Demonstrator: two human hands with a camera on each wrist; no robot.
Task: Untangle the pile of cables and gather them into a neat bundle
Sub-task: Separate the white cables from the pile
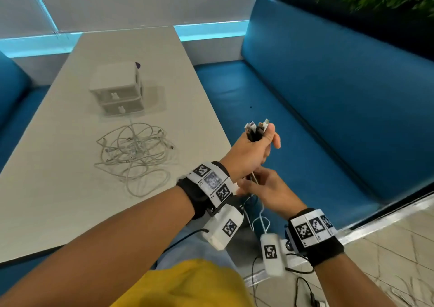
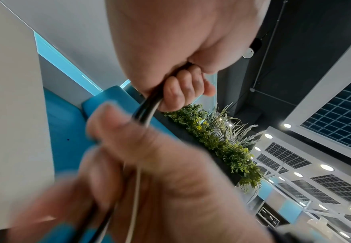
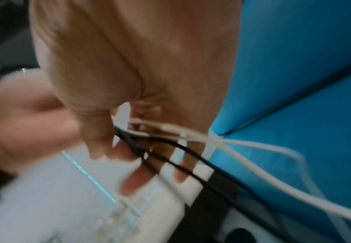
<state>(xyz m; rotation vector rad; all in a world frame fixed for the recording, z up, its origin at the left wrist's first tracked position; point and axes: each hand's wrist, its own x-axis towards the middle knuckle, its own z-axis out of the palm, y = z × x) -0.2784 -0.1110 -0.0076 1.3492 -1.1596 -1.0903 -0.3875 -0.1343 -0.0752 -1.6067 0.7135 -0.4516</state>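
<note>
My left hand (image 1: 251,151) is raised over the blue bench and grips a bunch of black and white cables, their USB plugs (image 1: 257,129) sticking up out of the fist. In the left wrist view the fingers of the left hand (image 2: 180,88) curl round the cable bunch (image 2: 147,111). Just below, my right hand (image 1: 265,189) holds the same cables where they hang down, its thumb (image 2: 112,125) pressed on them. The right wrist view is blurred: black strands (image 3: 170,157) and white strands (image 3: 263,151) run out past the right hand's fingers (image 3: 99,131). A tangled pile of white cables (image 1: 133,151) lies on the table.
The grey table (image 1: 58,201) stands on the left, with a small white two-drawer box (image 1: 117,88) behind the pile. The blue bench seat and backrest (image 1: 317,118) fill the right. Loose cable ends hang toward the floor (image 1: 260,219) between table and bench.
</note>
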